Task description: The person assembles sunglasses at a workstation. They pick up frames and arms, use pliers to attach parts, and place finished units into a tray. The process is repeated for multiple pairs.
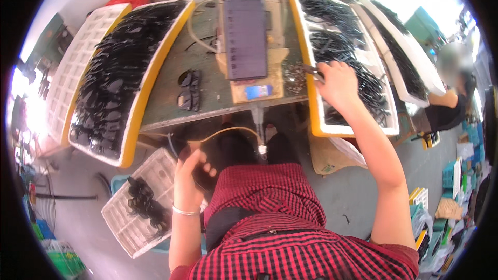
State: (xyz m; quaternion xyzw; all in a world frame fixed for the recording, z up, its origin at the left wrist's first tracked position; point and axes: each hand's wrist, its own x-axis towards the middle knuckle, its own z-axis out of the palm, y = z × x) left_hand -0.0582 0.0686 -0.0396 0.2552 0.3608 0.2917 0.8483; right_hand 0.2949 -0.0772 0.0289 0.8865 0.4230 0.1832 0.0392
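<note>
My right hand (pixel 337 84) is closed round a short dark metal tool (pixel 314 73), whose kind is not clear. It reaches over the near left rim of a yellow-edged white foam tray (pixel 315 119) holding many thin black glasses arms (pixel 337 46). Beside the tool lies a heap of small metal bits (pixel 295 79). Low in front of the bench, my left hand (pixel 188 179) has its fingers curled against something dark (pixel 205 177), mostly hidden and blurred. Below that hand, black sunglasses (pixel 145 202) rest in a pale, dirty tray (pixel 127 236).
Black glasses parts (pixel 124 57) fill a yellow-edged tray (pixel 148 88) at left. A bench machine with a dark flat panel (pixel 246 36) stands mid-bench, near dark glasses pieces (pixel 190 89). A narrow rod (pixel 259 129) hangs below the bench edge. Another person's arm (pixel 443 109) is at right.
</note>
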